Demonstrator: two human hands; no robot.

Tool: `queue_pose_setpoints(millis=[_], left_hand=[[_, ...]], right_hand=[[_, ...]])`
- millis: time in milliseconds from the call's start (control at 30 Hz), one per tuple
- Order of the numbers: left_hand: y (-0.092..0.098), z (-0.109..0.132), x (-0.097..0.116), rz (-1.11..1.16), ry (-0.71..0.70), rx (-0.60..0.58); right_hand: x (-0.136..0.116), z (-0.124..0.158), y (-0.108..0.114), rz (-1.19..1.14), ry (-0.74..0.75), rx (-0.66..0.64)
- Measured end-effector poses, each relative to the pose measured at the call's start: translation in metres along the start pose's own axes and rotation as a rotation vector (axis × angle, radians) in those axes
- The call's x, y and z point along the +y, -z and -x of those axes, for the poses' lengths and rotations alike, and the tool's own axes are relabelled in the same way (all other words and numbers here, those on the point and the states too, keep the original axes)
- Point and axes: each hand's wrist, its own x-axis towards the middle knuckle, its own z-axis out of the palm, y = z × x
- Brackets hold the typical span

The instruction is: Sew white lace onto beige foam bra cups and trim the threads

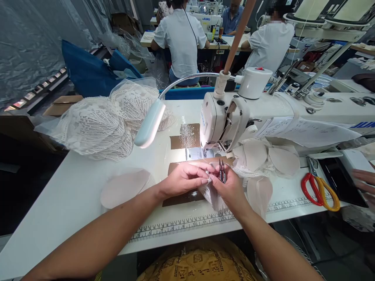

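Note:
My left hand point(183, 178) is closed in a pinch on the edge of a white lace piece point(212, 198) in front of the sewing machine point(231, 111). My right hand point(230, 187) grips small thread snips point(222, 171), their blades pointing up beside the pinched edge, and also holds the lace, which hangs down below both hands. The two hands touch each other just in front of the needle plate point(195, 153).
A bagged heap of lace cups point(108, 121) lies at the left, a flat beige cup point(124, 187) near it. More beige cups point(272, 160) pile at the right. Red and yellow scissors point(319, 189) lie by a phone. A lamp point(149, 125) hangs over the table. People sew behind.

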Motion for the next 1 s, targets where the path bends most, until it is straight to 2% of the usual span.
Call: queue_pose_setpoints(millis=[167,333,467,600,1000], left_hand=[[0.000,0.001,0.001,-0.049,-0.009,0.036],[0.006,0.001,0.000,-0.196,-0.041,0.128],[0.009,0.000,0.000,-0.245,-0.039,0.154],[0.010,0.000,0.000,-0.250,-0.044,0.160],[0.009,0.000,0.000,-0.252,-0.050,0.148]], right_hand=[[-0.002,0.003,0.003,0.136,0.063,-0.003],[0.007,0.010,0.009,0.360,0.365,0.021],[0.013,0.012,0.008,0.529,0.490,0.044],[0.012,0.011,0.005,0.596,0.530,0.097],[0.013,0.011,0.004,0.593,0.536,0.112]])
